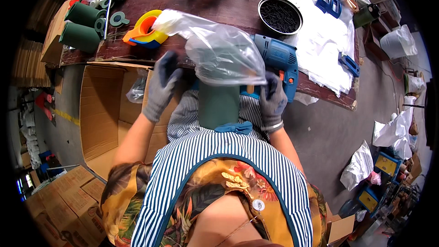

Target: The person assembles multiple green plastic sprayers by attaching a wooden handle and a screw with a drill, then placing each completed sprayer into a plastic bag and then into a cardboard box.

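A dark green cylinder (218, 107) stands upright at my lap, against the striped apron. A clear plastic bag (224, 52) covers its upper end, with the loose part trailing up to the left. My right hand (273, 100), in a grey glove with dark fingertips, has its fingers closed at the bag's lower right edge. To the left of the cylinder, my left hand (163, 87), gloved alike, is apart from the bag with thumb and fingers spread. Just beyond my right hand lies a blue power tool (276, 50) on the table's near edge.
On the dark red table (219, 7) are an orange and yellow tape dispenser (146, 29), green cylinders (80, 36), a bowl of black screws (280, 16) and white bags (315, 41). An open cardboard box (103, 105) stands at my left. Stacked cartons (68, 206) sit behind it.
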